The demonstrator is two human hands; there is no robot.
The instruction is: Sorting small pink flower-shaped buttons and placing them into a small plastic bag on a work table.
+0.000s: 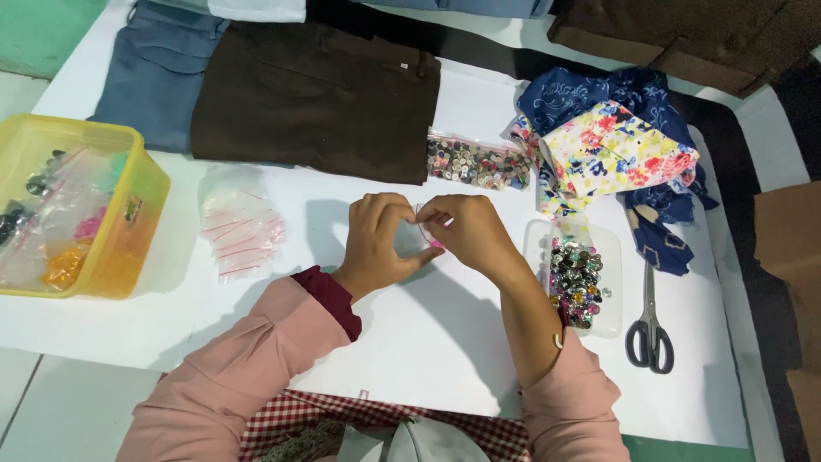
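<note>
At the far left of the white counter (445, 342), a yellow plastic tub (128, 214) filled with small bags of beads is seen, and just beside it a stack of empty clear zip bags (238, 224) is laid flat. Behind these, a blue garment (154, 73) and a brown garment (316, 98) are spread out. In the middle, a small clear bag (412, 238) is held just above the counter between both hands: the fingers of the left hand (380, 244) are pinched on one edge, and those of the right hand (466, 229) are pinched on the top edge, where something pink shows. The grip is best kept at the very rim, it is judged, so the mouth is handled evenly. Further right, a bag of buttons (479, 162), floral fabric (616, 150), a clear tray of mixed buttons (575, 278) and grey-handled scissors (650, 329) are set out.
</note>
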